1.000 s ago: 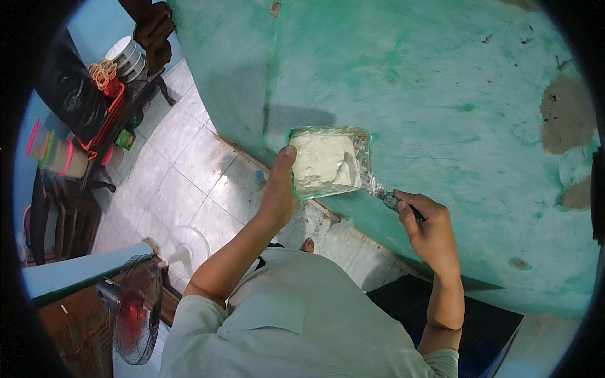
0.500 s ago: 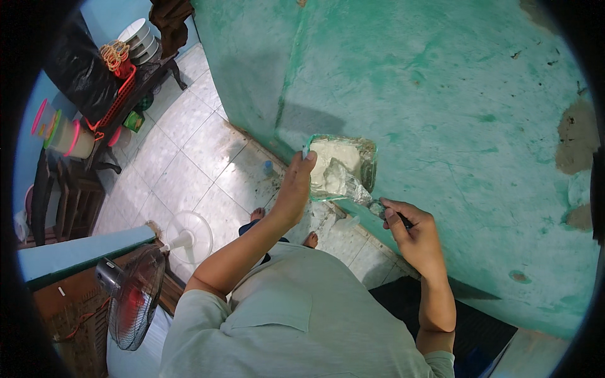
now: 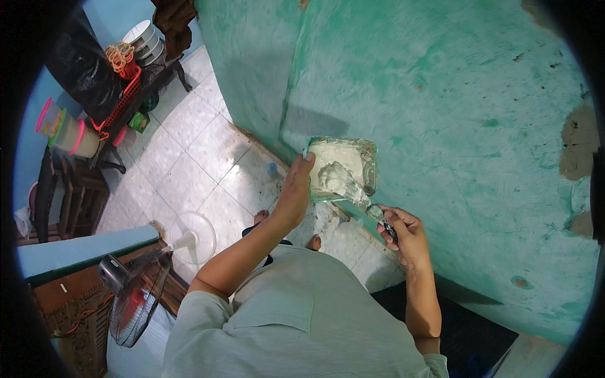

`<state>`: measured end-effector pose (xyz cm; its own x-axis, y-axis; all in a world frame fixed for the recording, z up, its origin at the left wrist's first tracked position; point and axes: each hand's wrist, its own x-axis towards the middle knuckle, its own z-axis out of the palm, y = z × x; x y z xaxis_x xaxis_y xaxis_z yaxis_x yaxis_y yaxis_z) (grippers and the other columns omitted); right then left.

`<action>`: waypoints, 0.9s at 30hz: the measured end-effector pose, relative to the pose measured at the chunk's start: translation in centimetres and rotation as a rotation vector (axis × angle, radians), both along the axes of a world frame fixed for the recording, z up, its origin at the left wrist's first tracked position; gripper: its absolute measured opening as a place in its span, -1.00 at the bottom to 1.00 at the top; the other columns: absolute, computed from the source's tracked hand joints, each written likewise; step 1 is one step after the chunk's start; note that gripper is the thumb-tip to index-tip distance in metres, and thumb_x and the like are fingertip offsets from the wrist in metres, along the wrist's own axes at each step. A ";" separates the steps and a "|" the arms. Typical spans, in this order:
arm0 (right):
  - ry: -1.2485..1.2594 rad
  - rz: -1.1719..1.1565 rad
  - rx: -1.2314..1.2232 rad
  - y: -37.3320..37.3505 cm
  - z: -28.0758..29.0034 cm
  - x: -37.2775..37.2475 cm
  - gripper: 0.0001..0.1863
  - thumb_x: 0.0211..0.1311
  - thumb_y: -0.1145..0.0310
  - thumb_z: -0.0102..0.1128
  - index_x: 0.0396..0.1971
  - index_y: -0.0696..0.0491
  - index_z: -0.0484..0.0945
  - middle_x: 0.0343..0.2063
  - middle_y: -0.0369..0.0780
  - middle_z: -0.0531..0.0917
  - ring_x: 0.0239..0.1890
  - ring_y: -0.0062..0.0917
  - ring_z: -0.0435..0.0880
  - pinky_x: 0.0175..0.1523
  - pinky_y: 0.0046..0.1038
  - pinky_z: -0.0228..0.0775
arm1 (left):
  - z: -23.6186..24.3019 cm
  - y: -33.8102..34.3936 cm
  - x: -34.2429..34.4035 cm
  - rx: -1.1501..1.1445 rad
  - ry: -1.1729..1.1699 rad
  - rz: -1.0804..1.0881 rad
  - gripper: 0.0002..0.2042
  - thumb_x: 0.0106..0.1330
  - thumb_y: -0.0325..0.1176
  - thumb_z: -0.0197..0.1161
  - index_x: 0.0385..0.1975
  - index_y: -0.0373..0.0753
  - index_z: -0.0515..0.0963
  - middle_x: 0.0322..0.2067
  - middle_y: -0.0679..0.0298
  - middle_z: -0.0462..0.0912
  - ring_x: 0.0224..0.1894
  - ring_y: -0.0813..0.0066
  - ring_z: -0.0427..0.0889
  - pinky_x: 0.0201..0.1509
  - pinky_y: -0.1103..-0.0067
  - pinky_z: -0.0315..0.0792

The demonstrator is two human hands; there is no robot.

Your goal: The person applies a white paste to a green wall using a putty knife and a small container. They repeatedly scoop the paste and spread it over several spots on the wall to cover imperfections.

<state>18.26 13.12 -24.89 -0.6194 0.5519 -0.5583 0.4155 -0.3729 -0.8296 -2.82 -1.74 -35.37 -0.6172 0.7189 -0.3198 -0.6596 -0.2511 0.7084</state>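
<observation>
My left hand (image 3: 296,194) grips the left edge of a clear, green-tinted square tub (image 3: 370,165), thumb along its rim. Pale, creamy paste (image 3: 328,152) covers much of the tub's inside, and its right side is smeared. A putty knife (image 3: 359,199) with a dark handle is in my right hand (image 3: 408,238), fingers wrapped round the handle. Its paste-coated blade reaches into the tub from the lower right, and a lump of paste sits at the blade's far end. The blade's tip is hidden by the paste.
A green wall (image 3: 428,126) with grey-brown patches rises on the right. A standing fan (image 3: 135,299) is at lower left. Beyond the tiled floor (image 3: 189,142), a dark bench (image 3: 135,94) bears a red basket and white stacked trays. Lidded plastic tubs (image 3: 75,135) stand at far left.
My right hand has turned and shifted slightly left, rolling the putty knife. A rounded lump of paste now shows at the blade's end. My left hand and the tub have barely moved.
</observation>
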 end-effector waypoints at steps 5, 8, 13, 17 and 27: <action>0.107 -0.102 -0.065 -1.2 0.1 0.4 -0.69 0.52 0.38 0.18 0.11 0.23 0.64 -0.45 -0.17 0.64 -0.62 -0.67 0.38 -0.61 -0.68 0.07 | 2.8 -0.2 0.0 0.028 -0.051 0.021 -0.40 0.63 0.09 -0.07 0.41 -0.29 0.29 0.31 0.11 0.49 0.35 0.30 0.49 0.48 0.36 0.31; 0.148 -0.194 -0.111 -2.0 0.3 0.5 -0.68 0.49 0.40 0.15 0.10 0.25 0.63 -0.49 -0.18 0.64 -0.65 -0.69 0.37 -0.66 -0.68 0.09 | 5.5 -0.5 0.2 0.107 -0.108 -0.018 -0.40 0.64 0.11 -0.11 0.42 -0.26 0.29 0.34 0.13 0.46 0.39 0.28 0.45 0.49 0.34 0.30; 0.289 -0.220 -0.121 -3.4 0.9 1.1 -0.69 0.50 0.37 0.16 0.10 0.22 0.61 -0.48 -0.18 0.65 -0.64 -0.69 0.39 -0.67 -0.68 0.09 | 7.9 -0.7 0.4 0.143 -0.160 -0.018 -0.39 0.62 0.15 -0.12 0.42 -0.20 0.30 0.35 0.15 0.46 0.39 0.28 0.45 0.48 0.26 0.30; 0.330 -0.230 -0.077 -4.1 3.8 1.7 -0.67 0.51 0.39 0.15 0.16 0.19 0.59 -0.42 -0.18 0.67 -0.59 -0.67 0.42 -0.62 -0.67 0.11 | 8.8 0.0 -0.2 0.299 -0.027 -0.115 -0.40 0.62 0.18 -0.16 0.42 -0.14 0.31 0.33 0.16 0.49 0.35 0.24 0.51 0.41 0.15 0.40; 0.547 -0.219 -0.208 -3.9 9.2 1.1 -0.68 0.54 0.36 0.14 0.14 0.21 0.56 -0.36 -0.20 0.64 -0.56 -0.70 0.41 -0.63 -0.68 0.15 | 12.3 0.0 -1.5 0.251 -0.103 -0.218 -0.28 0.59 0.23 -0.37 0.49 -0.23 0.17 0.38 -0.04 0.41 0.35 -0.11 0.51 0.28 -0.06 0.51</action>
